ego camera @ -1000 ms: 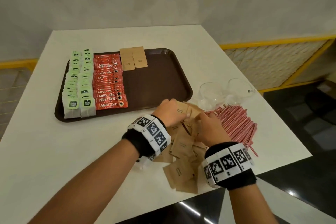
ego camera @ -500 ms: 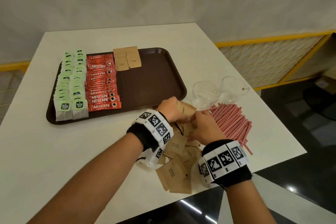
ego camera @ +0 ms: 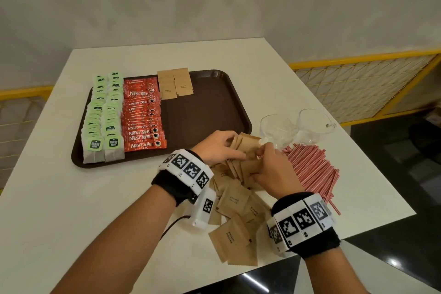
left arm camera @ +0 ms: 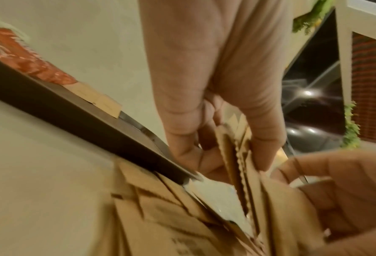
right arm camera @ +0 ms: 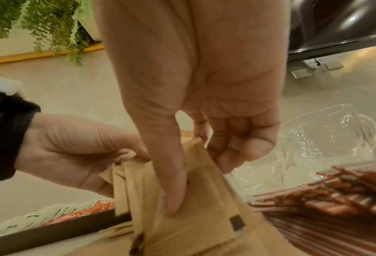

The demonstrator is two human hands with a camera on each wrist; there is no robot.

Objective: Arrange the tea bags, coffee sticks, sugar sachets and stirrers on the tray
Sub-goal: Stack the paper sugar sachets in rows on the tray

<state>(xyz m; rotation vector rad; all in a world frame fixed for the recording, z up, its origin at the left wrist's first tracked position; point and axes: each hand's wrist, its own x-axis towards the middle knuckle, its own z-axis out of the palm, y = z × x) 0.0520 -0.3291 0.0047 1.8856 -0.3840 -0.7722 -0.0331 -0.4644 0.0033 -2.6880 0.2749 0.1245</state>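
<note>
White bench [ego camera: 59, 198]: both hands pinch sugar sachets [ego camera: 247, 148]; left hand [ego camera: 214, 148] should square the stack while right hand [ego camera: 272, 172] feeds singles, before traying.

tray [ego camera: 214, 102]: tea bags [ego camera: 102, 124] left | coffee sticks [ego camera: 143, 122] middle | stirrers [ego camera: 312, 169] right of tray

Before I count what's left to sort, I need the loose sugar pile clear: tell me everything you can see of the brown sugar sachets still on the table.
The brown sugar sachets are flat kraft-paper squares with crimped edges and small dark print. They lie scattered and overlapping on the white table, between the tray and the red stirrers. The left hand holds a fanned stack upright in its grip; the right hand pinches one against it.
</note>
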